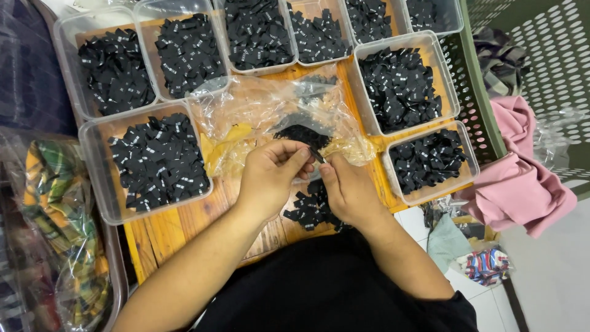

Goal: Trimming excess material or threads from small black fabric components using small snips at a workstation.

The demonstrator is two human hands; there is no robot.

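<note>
My left hand [270, 173] and my right hand [348, 187] meet over a wooden board [184, 224], fingertips pinched together on one small black fabric label [318, 157]. Under the hands lies a loose heap of the same black labels [310, 208]. Just beyond the fingers sits a crumpled clear plastic bag [258, 114] with more black labels inside and a yellow scrap.
Several clear plastic tubs of black labels ring the board: one at the left [98, 184], two at the right [430, 46], [424, 193], more along the back. A green perforated basket [485, 117] holds pink cloth [522, 184]. Bagged plaid fabric [55, 221] lies left.
</note>
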